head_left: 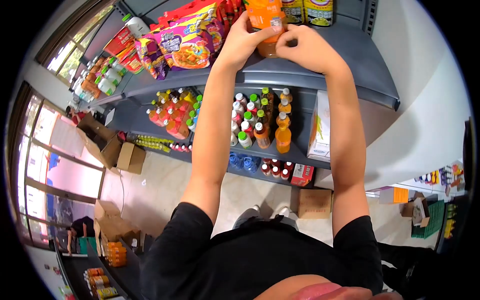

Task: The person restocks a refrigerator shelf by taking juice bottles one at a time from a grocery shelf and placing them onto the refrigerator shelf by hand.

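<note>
An orange-labelled container (pixel 262 14) stands at the front of the top shelf, its upper end cut off by the frame's edge. My left hand (pixel 242 42) is wrapped round its left side, with the thumb across the front of the label. On the other side, my right hand (pixel 310 49) is closed, its curled fingers pinching at the container's lower right edge. Purple noodle packets (pixel 187 42) lie just left of my left hand. Behind my right hand are two yellow-and-black cans (pixel 318 11).
Below, a shelf holds rows of drink bottles (pixel 283 132) and a white box (pixel 320 125). The top shelf's front edge (pixel 310 82) runs under my forearms. A cardboard box (pixel 315 203) sits on the floor near my feet. Open cartons (pixel 99 140) stand at the left.
</note>
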A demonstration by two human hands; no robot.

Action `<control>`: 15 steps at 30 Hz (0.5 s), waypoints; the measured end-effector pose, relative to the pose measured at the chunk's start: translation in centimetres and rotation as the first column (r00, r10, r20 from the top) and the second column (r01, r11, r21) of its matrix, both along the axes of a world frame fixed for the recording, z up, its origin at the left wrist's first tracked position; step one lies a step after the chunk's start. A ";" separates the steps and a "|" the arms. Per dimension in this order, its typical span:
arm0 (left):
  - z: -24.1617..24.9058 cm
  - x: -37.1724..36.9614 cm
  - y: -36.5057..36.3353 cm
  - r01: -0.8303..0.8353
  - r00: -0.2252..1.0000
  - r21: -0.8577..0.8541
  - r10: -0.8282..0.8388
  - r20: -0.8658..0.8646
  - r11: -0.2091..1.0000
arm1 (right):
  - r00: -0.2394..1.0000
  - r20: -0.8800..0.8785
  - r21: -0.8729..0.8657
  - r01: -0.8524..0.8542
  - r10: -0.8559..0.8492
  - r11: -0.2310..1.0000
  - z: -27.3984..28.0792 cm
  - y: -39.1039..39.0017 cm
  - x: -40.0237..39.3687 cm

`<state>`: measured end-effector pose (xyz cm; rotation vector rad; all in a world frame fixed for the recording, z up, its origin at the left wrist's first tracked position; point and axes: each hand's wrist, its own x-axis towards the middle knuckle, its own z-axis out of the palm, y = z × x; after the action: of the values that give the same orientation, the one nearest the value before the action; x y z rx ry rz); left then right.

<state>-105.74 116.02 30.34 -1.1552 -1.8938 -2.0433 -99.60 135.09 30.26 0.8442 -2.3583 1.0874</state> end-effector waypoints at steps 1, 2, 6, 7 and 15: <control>-0.3 -0.5 -0.1 0.014 1.000 0.037 -0.013 -0.004 0.999 | 1.000 0.009 -0.035 0.007 -0.007 0.999 -0.2 0.1 0.0; -0.2 -0.7 -0.2 0.015 0.999 0.028 -0.016 0.050 0.999 | 1.000 0.001 -0.074 0.020 -0.020 0.997 0.1 0.3 -0.5; 0.5 0.6 0.1 0.013 0.995 0.016 -0.015 0.095 1.000 | 0.985 0.162 -0.108 0.081 -0.063 0.991 0.4 0.1 -0.7; 0.6 0.5 0.2 0.006 0.994 -0.001 -0.006 0.106 1.000 | 0.994 0.110 -0.176 0.007 0.013 0.984 0.0 0.4 -1.4; -0.4 0.1 0.3 -0.106 0.973 -0.060 0.092 -0.210 0.993 | 0.930 -0.074 -0.125 0.350 -0.360 0.929 -1.4 -3.3 0.5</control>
<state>-105.69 116.30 29.96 -1.2105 -1.8943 -1.7439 -99.10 131.83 28.83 0.3963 -2.2336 0.9881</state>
